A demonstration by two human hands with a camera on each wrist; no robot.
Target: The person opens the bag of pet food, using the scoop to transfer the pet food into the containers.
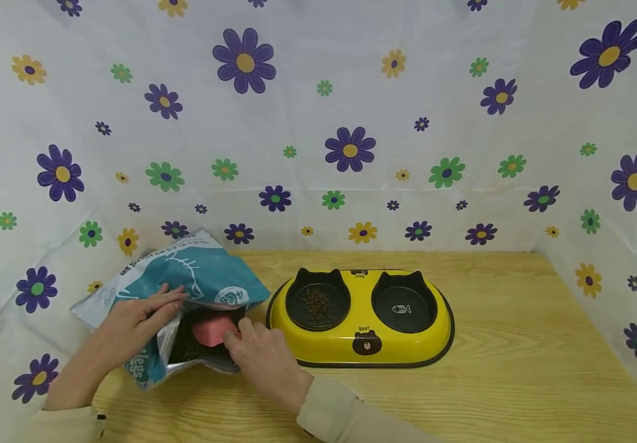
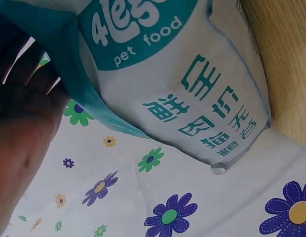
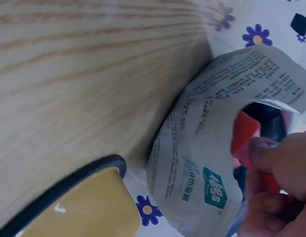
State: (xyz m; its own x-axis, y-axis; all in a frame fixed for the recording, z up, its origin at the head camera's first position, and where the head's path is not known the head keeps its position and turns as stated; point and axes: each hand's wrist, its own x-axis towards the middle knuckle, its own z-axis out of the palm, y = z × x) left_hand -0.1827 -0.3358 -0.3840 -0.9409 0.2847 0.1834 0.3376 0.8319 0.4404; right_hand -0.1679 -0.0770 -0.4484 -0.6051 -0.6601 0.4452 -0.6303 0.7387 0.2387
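A teal and white pet food bag point(image 1: 213, 271) lies on its side at the left, its mouth facing the near side and dark kibble inside. My left hand point(image 1: 136, 323) rests on the bag beside the mouth, fingers extended over its upper side. In the left wrist view, those fingers point(image 2: 37, 69) pass partly behind a teal fold. My right hand point(image 1: 265, 360) pinches a pink scoop point(image 1: 213, 329) in the bag's mouth. Seen from the right wrist, the scoop point(image 3: 244, 136) looks red, and the bag's rim partly hides it.
Right of the bag stands a yellow double pet feeder point(image 1: 360, 307). Its left black bowl point(image 1: 336, 317) contains some brown kibble; the right bowl point(image 1: 404, 309) shows a fish-bone print. A flower-patterned cloth point(image 1: 296, 123) rises behind and beside the wooden table point(image 1: 518, 344).
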